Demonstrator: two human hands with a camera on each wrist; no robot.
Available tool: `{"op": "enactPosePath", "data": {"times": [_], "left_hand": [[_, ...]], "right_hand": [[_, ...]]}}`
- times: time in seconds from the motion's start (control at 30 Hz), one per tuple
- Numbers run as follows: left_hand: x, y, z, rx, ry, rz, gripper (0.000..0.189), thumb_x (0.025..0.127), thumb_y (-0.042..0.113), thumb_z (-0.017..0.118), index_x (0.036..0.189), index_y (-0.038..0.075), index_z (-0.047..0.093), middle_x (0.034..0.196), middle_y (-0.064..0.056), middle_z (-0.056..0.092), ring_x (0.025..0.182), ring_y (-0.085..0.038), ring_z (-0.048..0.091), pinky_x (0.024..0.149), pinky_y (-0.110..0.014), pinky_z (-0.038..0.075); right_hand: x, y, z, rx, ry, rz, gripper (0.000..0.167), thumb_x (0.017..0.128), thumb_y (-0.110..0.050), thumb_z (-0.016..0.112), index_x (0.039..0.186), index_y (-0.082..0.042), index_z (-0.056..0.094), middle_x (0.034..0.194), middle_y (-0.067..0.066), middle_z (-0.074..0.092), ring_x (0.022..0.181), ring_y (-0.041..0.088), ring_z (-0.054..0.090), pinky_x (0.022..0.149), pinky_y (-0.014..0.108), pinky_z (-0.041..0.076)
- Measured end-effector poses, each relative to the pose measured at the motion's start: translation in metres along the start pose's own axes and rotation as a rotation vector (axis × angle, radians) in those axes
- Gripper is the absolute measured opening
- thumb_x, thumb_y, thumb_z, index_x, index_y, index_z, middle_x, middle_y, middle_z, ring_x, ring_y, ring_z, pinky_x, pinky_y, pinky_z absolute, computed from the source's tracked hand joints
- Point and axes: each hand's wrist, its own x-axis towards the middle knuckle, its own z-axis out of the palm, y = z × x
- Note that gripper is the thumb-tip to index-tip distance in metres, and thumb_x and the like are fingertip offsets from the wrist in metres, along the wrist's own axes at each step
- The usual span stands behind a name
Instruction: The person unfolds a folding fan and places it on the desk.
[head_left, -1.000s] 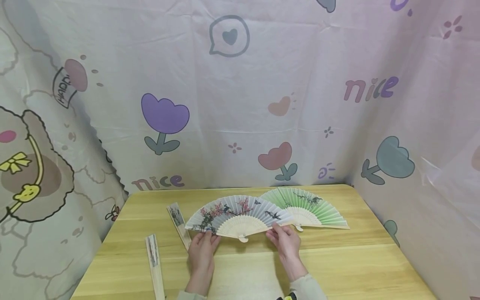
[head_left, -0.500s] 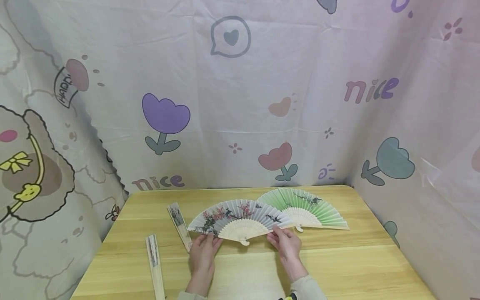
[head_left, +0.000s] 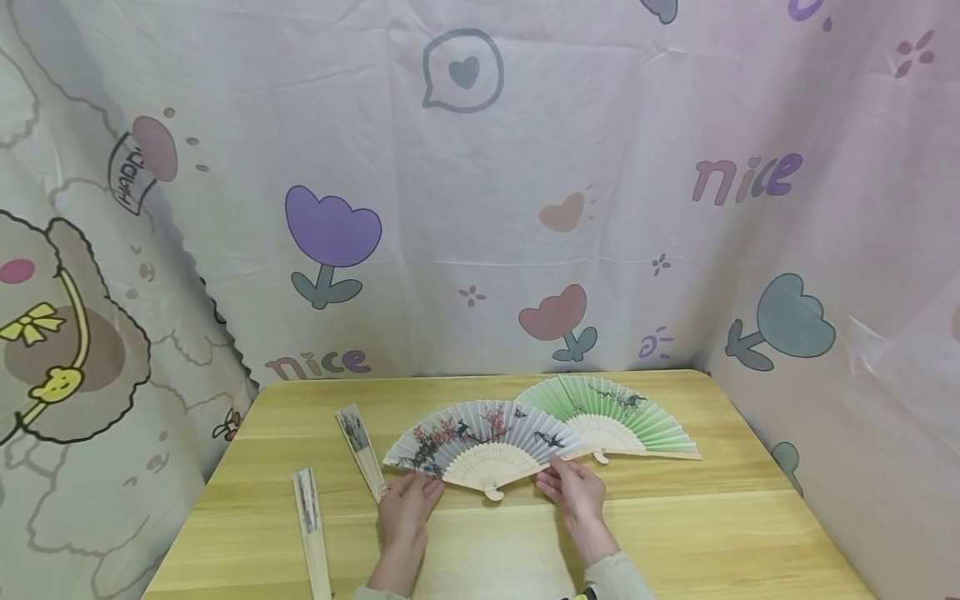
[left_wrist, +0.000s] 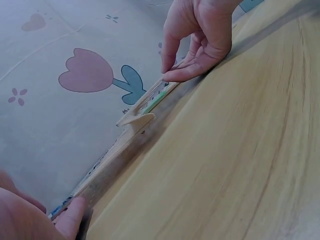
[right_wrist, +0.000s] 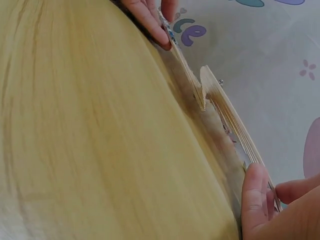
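Note:
A spread folding fan (head_left: 487, 442), grey-white with pink blossoms and dark birds, lies between the two hands in the head view. My left hand (head_left: 406, 510) pinches its left outer rib. On the other side, my right hand (head_left: 576, 493) pinches the right outer rib between thumb and fingers. Both wrist views show the fan (left_wrist: 131, 131) edge-on and close over the wooden table, its pivot end towards me. Behind it at the right lies a second spread fan (head_left: 626, 417), green with a dark branch print, partly overlapped by the first.
Two folded fans lie at the left of the table (head_left: 712, 542): one folded fan (head_left: 360, 454) reaches up to my left hand, and another folded fan (head_left: 311, 533) is nearer the front edge. A printed cloth (head_left: 450, 208) hangs behind and along both sides.
The blossom fan has come slightly nearer to me and a little to the right, both hands moving with it. The green fan and the folded fans stay where they were.

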Motion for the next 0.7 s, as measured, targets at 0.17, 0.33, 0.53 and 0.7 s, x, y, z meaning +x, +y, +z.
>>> {"op": "enactPosePath", "data": {"times": [0.17, 0.33, 0.53, 0.7], "left_hand": [[-0.002, 0.003, -0.003, 0.014, -0.024, -0.017, 0.055, 0.11, 0.006, 0.045, 0.149, -0.028, 0.026, 0.14, -0.052, 0.046, 0.128, -0.054, 0.061, 0.101, -0.042, 0.063], [-0.005, 0.007, -0.006, 0.011, -0.028, -0.043, 0.052, 0.111, 0.008, 0.042, 0.149, -0.025, 0.03, 0.144, -0.049, 0.046, 0.133, -0.053, 0.057, 0.104, -0.042, 0.061], [-0.007, 0.01, -0.011, 0.023, -0.036, -0.05, 0.053, 0.11, 0.009, 0.042, 0.149, -0.025, 0.03, 0.143, -0.049, 0.047, 0.133, -0.052, 0.058, 0.104, -0.04, 0.061], [-0.011, 0.013, -0.02, 0.066, -0.031, -0.042, 0.051, 0.109, 0.011, 0.048, 0.146, -0.024, 0.038, 0.137, -0.045, 0.056, 0.122, -0.044, 0.069, 0.098, -0.036, 0.064]], "right_hand": [[0.0, 0.0, -0.001, -0.017, 0.0, -0.005, 0.018, 0.101, -0.003, 0.066, 0.106, 0.012, 0.059, 0.075, 0.007, 0.073, 0.065, 0.013, 0.074, 0.067, 0.028, 0.069], [-0.001, 0.001, -0.001, -0.04, 0.028, -0.014, 0.015, 0.101, -0.002, 0.066, 0.104, 0.011, 0.059, 0.074, 0.007, 0.071, 0.063, 0.014, 0.074, 0.065, 0.028, 0.069], [-0.001, 0.001, -0.001, -0.049, 0.038, -0.029, 0.016, 0.1, 0.0, 0.066, 0.105, 0.011, 0.056, 0.074, 0.006, 0.071, 0.062, 0.014, 0.074, 0.063, 0.029, 0.068], [-0.002, 0.001, -0.002, -0.038, 0.05, -0.028, 0.015, 0.1, -0.002, 0.066, 0.101, 0.009, 0.057, 0.071, 0.004, 0.07, 0.06, 0.013, 0.073, 0.062, 0.029, 0.068]]}}
